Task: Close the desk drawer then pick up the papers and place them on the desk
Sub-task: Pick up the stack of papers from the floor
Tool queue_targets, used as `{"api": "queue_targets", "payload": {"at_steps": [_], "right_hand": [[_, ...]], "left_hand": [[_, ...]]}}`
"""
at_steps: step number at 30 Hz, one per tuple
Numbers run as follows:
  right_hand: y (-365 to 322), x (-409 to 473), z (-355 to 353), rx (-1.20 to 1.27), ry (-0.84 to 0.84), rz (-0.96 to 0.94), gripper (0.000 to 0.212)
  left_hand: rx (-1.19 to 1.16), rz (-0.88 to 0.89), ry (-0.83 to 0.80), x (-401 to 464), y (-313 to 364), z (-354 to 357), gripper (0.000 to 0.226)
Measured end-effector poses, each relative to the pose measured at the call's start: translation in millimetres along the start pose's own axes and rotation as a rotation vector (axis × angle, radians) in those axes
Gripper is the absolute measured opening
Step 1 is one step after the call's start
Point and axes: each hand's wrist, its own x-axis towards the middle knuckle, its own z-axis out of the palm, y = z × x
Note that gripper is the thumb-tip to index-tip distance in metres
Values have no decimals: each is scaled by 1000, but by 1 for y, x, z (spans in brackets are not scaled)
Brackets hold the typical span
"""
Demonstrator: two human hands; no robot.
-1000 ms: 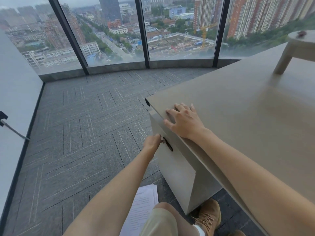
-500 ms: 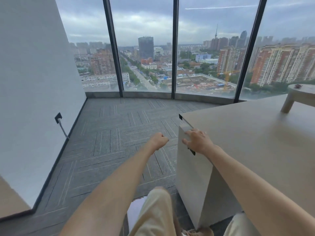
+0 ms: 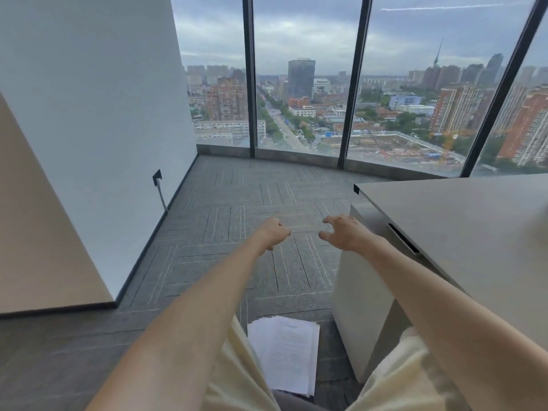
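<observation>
Both hands are withdrawn from the drawer (image 3: 382, 232), now shut: left hand (image 3: 274, 232) fisted, empty; right hand (image 3: 344, 234) spread. Papers (image 3: 283, 351) are left on the near floor (image 3: 225, 203) for pickup.

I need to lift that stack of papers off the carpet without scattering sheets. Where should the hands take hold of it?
The papers lie flat on the carpet between the person's legs, beside the desk. The far short edge is fanned and exposed, so probably slide fingers under it from above, thumb on top. A two-handed pinch grip across that edge should keep the sheets together.
</observation>
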Motion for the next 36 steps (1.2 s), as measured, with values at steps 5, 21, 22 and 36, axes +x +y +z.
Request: {"api": "queue_targets", "payload": {"at_steps": [5, 21, 22, 36], "right_hand": [[-5, 40, 44, -4, -123, -49, 59], [57, 234, 308, 183, -557, 124, 54], [64, 240, 327, 191, -583, 147, 52], [157, 255, 573, 256, -884, 482, 51]], "left_hand": [[16, -117, 12, 20, -46, 0, 15], [-5, -607, -88, 200, -260, 120, 31], [-4, -637, -94, 208, -277, 132, 30], [93, -929, -204, 270, -476, 266, 39]]}}
